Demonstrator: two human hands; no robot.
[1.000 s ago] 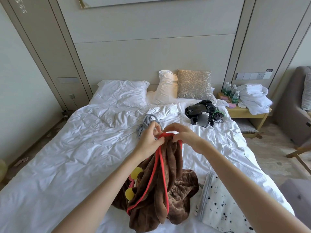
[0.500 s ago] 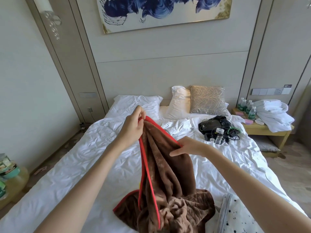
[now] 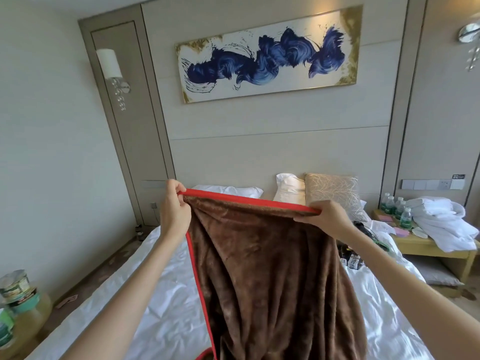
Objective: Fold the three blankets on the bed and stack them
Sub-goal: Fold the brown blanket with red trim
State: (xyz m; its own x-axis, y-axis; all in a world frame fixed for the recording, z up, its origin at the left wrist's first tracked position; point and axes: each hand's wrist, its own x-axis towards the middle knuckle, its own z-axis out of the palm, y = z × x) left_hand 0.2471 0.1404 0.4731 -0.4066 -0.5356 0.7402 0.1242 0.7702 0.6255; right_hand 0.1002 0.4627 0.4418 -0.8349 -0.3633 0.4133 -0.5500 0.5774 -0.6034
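Both hands hold the brown blanket (image 3: 270,268) up above the bed (image 3: 161,302). The left hand (image 3: 173,209) pinches one end of its red top edge, the right hand (image 3: 327,217) grips the other, and the cloth hangs down between them toward the white sheet.

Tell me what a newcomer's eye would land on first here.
The brown blanket with red trim fills the centre, held up over the white bed. The left hand pinches its top corner and the right hand pinches the edge further along. A wide blue and gold painting hangs above the headboard, and at the right white towels are heaped on a bedside table.
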